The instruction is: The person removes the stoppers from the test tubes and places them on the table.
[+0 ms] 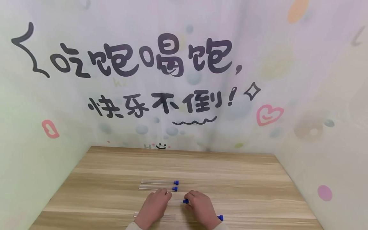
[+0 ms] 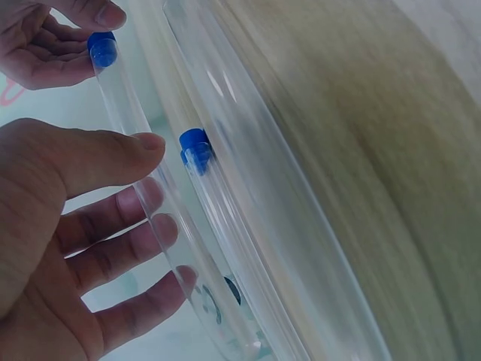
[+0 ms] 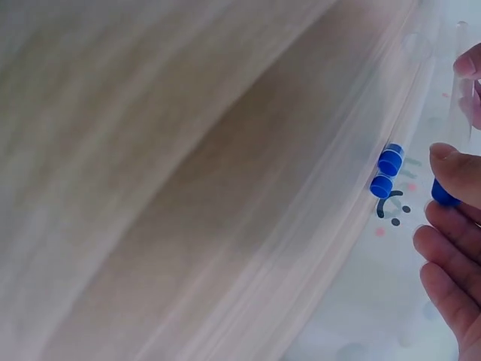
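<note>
Left grip (image 1: 153, 204) pinching clear tube (image 2: 120, 98), right grip (image 1: 199, 204) pinching its blue cap (image 2: 104, 51), both angled inward

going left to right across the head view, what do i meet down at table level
Left hand, blue caps of the two farthest tubes, right hand, another blue cap.

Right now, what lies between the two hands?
Part of a clear tube, running from the left hand to its blue cap, which the right hand holds; head and left wrist views show this.
</note>
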### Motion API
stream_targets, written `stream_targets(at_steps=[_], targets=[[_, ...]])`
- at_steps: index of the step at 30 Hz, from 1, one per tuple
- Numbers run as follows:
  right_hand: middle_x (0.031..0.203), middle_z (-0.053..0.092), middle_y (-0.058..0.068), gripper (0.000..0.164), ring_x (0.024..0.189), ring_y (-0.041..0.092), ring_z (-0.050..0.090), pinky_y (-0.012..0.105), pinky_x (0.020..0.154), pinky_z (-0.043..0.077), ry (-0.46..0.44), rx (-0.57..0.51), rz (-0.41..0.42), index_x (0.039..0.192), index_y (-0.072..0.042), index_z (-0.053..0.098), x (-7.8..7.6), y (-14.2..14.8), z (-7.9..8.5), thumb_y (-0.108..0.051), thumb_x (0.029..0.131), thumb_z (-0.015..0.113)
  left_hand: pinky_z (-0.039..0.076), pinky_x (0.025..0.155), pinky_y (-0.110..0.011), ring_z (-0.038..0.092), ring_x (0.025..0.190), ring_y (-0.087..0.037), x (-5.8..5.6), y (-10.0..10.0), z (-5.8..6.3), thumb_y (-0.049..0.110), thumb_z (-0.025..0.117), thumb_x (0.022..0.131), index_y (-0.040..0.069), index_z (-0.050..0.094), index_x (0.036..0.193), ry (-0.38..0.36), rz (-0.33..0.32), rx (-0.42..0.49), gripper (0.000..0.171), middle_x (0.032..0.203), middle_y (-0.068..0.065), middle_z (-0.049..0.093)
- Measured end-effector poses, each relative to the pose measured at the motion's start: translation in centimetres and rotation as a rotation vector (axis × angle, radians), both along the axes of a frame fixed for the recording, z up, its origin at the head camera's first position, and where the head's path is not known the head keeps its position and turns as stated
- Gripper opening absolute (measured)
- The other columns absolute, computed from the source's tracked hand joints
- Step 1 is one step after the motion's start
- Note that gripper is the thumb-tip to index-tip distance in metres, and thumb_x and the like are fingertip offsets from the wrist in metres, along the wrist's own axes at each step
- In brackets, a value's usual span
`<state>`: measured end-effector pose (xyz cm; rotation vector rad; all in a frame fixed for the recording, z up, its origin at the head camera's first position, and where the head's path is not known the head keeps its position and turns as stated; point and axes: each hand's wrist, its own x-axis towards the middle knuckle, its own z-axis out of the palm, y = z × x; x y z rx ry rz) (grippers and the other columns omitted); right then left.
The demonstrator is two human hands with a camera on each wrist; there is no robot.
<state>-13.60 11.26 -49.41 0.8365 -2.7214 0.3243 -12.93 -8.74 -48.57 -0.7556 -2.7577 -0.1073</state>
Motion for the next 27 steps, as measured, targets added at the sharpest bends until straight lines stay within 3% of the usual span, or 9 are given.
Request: stream_targets(at_steps=[10, 27], targets=[[0.079, 0.064, -0.008, 0.017, 0.072, 0.004, 0.060, 0.018, 0.065, 0.049, 0.052, 0.009, 0.004, 0.085, -0.016, 0.069, -0.02, 0.20, -0.02, -0.014, 0.072, 0.081, 0.046, 0.055, -0.026, 0.057, 0.075, -0.014, -0.20, 0.24, -0.27, 0.009, 0.070, 0.077, 0.014, 0.063, 0.085, -0.039, -0.011, 0.008, 0.012, 0.084, 0.001, 0.060], [0.077, 0.065, -0.009, 0.019, 0.072, 0.005, 0.062, 0.018, 0.066, 0.051, 0.164, 0.029, 0.059, 0.080, -0.015, 0.071, -0.49, 0.30, -0.14, -0.007, 0.067, 0.081, 0.041, 0.051, -0.024, 0.054, 0.069, -0.012, -0.70, -0.05, -0.38, 0.005, 0.071, 0.073, 0.018, 0.060, 0.080, 0.093, -0.076, -0.027, 0.018, 0.075, 0.005, 0.054]])
